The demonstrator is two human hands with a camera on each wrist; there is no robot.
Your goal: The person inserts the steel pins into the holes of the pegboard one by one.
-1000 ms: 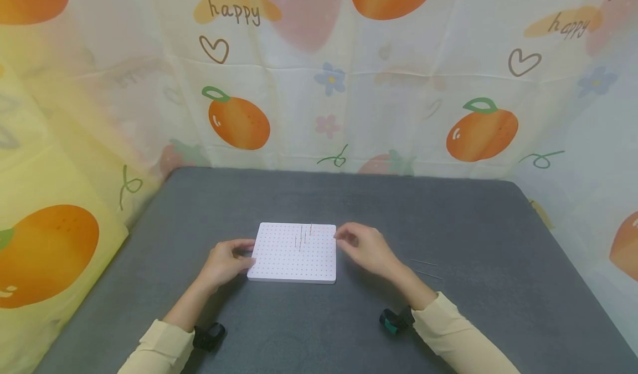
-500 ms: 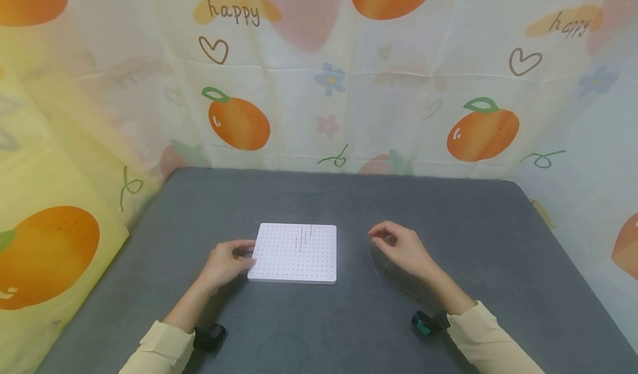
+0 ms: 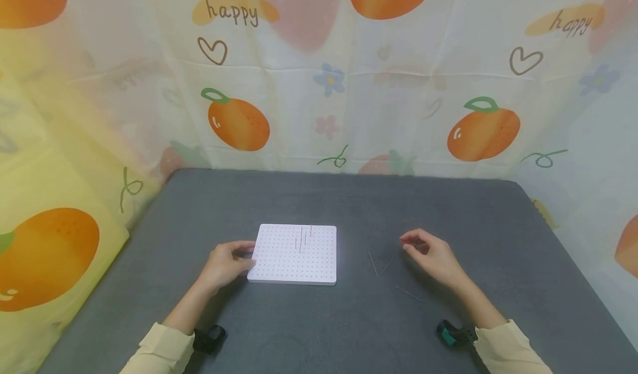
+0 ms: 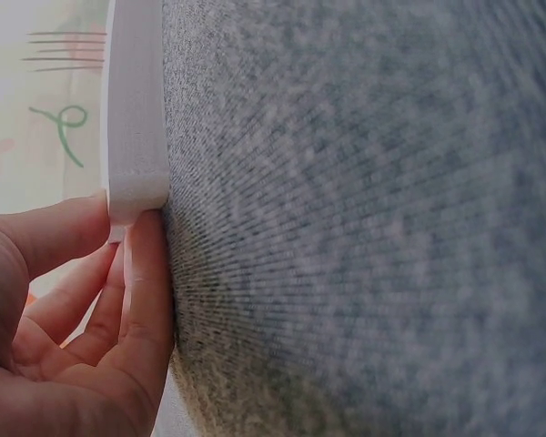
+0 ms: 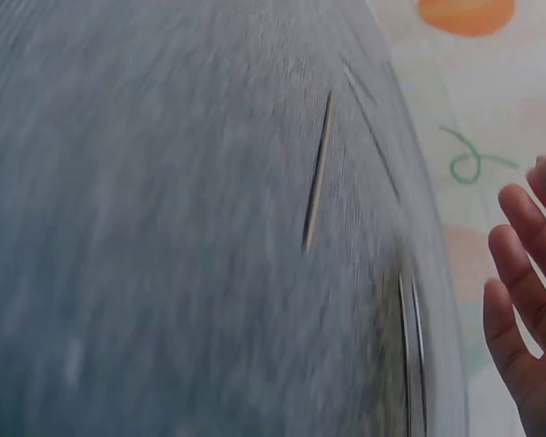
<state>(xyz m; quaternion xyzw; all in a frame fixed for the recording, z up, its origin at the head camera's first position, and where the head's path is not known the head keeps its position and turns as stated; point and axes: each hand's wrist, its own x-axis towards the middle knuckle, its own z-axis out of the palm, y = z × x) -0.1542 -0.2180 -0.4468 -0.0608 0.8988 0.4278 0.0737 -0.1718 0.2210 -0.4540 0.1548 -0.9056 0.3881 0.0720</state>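
A white perforated board (image 3: 291, 266) lies on the grey table, and several thin metal pins (image 3: 301, 240) stand upright in its holes. My left hand (image 3: 223, 264) grips the board's left edge. In the left wrist view, the thumb and fingers (image 4: 150, 282) bear on the board's rounded corner (image 4: 136, 187). My right hand (image 3: 433, 257) hovers to the right, fingers loosely bent and holding nothing visible. Between it and the board, two loose pins (image 3: 372, 263) form a V. Nearer to me lies another pin (image 3: 408, 293). The right wrist view also shows long pins (image 5: 414, 355) beside the hand.
The dark grey table (image 3: 309, 329) stretches around the board. A printed fruit curtain (image 3: 389, 86) hangs behind it and along both sides. Black wrist cameras (image 3: 209, 338) sit at the sleeve cuffs.
My right hand has moved right, from the board's right edge to beyond the loose pins, uncovering the V-shaped pair. The left hand and board have stayed in place.
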